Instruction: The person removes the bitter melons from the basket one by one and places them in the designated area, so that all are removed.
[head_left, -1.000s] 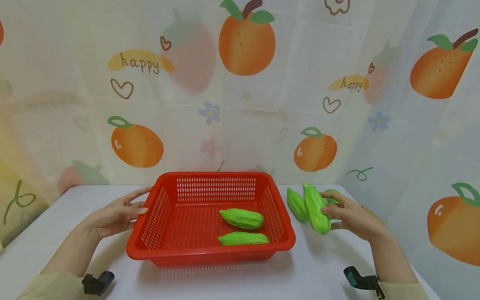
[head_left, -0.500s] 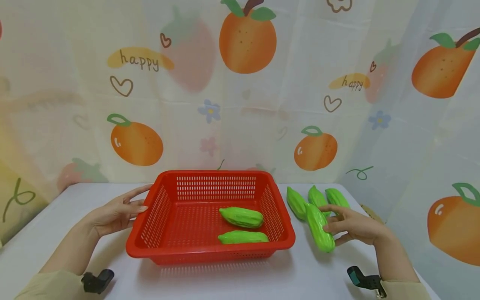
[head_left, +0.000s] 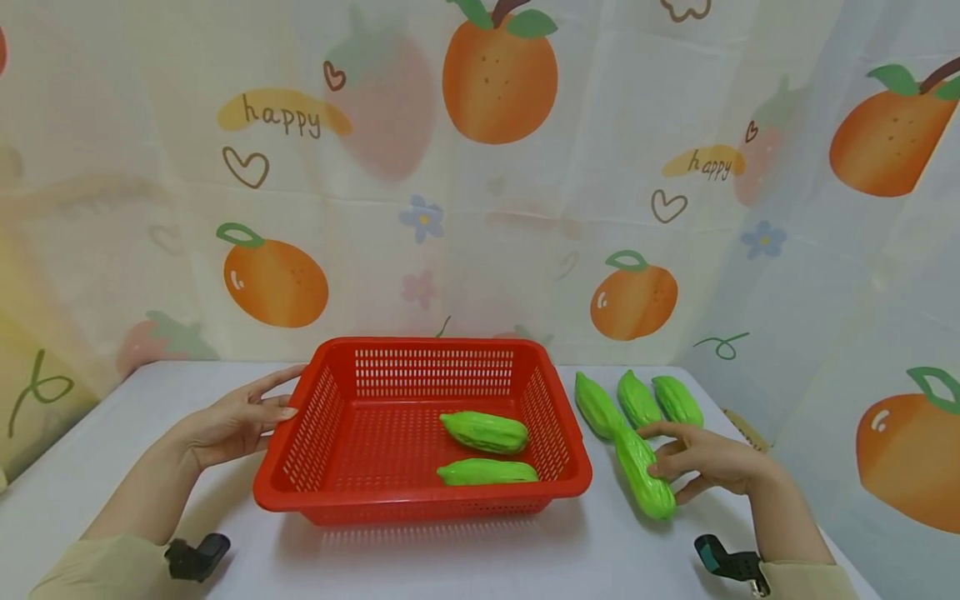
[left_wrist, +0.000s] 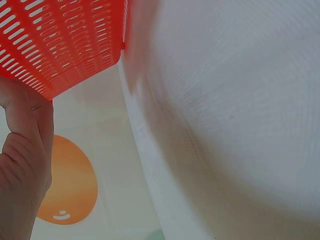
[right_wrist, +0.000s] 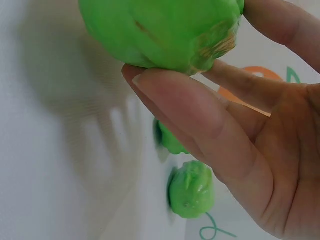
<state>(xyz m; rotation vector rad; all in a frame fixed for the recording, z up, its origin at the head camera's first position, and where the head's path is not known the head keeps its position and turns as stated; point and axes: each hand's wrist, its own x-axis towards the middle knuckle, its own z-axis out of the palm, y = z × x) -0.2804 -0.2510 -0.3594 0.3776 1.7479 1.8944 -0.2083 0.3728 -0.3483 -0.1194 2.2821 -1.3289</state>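
Red plastic, pierced with rows of slots, forms the basket (head_left: pixel 420 500) standing on a white worktop (head_left: pixel 420 571) between a person's two hands. At the basket's left side, the left hand (head_left: pixel 228 429) holds the rim, thumb at the edge; some of its fingertips are hidden. To the basket's right, the right hand (head_left: pixel 705 458) pinches a ridged green vegetable (head_left: pixel 643 473) between thumb and fingers, its narrow end pointing away from the person. That end meets another vegetable (head_left: pixel 596 404) just beside the basket's right wall in the head view; whether the two touch, one cannot tell. Two more vegetables (head_left: pixel 677 401) lie farther to the basket's right. Inside the basket, in its right half, a pair of vegetables (head_left: pixel 484 432) lies crosswise, one nearer the front wall. Behind the basket hangs a pale curtain (head_left: pixel 495 275) printed with oranges, hearts and the word "happy."
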